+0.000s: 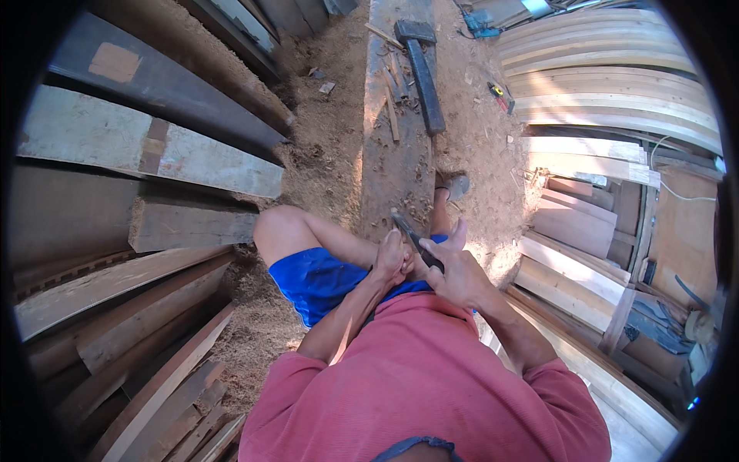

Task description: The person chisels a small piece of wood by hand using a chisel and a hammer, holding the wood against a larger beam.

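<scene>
My right hand is closed around the dark handle of a slim knife-like tool. Its narrow end points forward and left over the near end of a wooden plank; whether it is a knife or a chisel I cannot tell. My left hand is curled into a fist just left of the tool, above my lap. Anything inside that fist is hidden. Ahead on the plank lies a dark mallet with a blocky head. Several thin wood strips and shavings lie beside it.
Stacked boards and beams crowd the left side. Pale planks are piled on the right. Sawdust covers the ground, where a small yellow-and-red tool lies. A teal power tool sits at the far right.
</scene>
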Available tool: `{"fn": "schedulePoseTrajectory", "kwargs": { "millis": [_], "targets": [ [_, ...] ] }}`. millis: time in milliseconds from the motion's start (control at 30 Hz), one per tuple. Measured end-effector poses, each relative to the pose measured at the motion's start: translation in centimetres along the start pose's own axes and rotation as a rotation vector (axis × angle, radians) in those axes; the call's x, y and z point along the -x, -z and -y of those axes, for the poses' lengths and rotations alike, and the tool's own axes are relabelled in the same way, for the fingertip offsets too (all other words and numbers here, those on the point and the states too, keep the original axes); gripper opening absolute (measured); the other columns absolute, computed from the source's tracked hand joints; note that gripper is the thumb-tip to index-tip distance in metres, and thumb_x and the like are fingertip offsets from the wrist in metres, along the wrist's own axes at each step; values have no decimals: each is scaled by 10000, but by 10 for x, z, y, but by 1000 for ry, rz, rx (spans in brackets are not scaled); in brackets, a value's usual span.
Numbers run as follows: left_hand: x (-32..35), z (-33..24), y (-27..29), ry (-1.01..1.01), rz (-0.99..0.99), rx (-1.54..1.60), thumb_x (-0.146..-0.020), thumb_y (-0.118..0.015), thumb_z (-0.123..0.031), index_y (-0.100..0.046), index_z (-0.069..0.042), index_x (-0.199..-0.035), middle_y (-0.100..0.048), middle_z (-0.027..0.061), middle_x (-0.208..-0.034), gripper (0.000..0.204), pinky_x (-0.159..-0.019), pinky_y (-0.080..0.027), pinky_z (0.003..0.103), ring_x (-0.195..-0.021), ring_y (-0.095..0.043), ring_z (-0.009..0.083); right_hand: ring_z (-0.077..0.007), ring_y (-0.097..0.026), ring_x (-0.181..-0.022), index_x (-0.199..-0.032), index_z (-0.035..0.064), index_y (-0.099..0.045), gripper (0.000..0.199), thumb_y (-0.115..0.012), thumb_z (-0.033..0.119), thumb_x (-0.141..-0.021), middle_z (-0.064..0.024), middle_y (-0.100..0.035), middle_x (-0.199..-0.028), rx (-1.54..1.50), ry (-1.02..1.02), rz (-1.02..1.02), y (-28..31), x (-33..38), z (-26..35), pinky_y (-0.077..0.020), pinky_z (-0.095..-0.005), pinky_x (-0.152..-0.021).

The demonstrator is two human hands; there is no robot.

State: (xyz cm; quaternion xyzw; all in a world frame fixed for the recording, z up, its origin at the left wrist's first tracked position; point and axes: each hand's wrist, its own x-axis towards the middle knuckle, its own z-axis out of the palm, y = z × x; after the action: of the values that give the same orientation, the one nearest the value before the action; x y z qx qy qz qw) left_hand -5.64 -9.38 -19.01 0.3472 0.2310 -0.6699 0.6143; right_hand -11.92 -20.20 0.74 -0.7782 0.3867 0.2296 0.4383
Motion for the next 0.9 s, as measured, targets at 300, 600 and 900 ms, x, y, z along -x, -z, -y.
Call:
{"fn": "schedulePoseTrajectory", "kwargs": {
  "millis": [300,600,900],
  "targets": [
    [-2,-14,6,90,112,166,-1034,-272,-393,-428,-143,-785,-391,7,-497,385,-297,-266,267,-319,-330,125,-501,-543,-1104,-1304,10,-530,540,-565,195,-798,-311,-623,-1037,72,86,-151,-17,-13,-8,-387,-460,-1040],
    [-5,-14,14,183,128,331,-1018,-298,-478,-486,-131,-751,-382,-13,-498,476,-313,-283,258,-332,-347,126,-450,-619,-976,-1306,3,-521,552,-534,150,-775,-321,-623,-1030,61,57,1,7,16,11,-479,-468,-907],
    [-3,-7,12,131,119,214,-1024,-285,-477,-471,-140,-769,-380,-14,-503,461,-306,-267,258,-329,-338,119,-428,-644,-862,-1250,-61,-533,522,-550,140,-769,-308,-643,-902,83,124,-131,-34,-5,-3,-459,-477,-896]
  ]
}}
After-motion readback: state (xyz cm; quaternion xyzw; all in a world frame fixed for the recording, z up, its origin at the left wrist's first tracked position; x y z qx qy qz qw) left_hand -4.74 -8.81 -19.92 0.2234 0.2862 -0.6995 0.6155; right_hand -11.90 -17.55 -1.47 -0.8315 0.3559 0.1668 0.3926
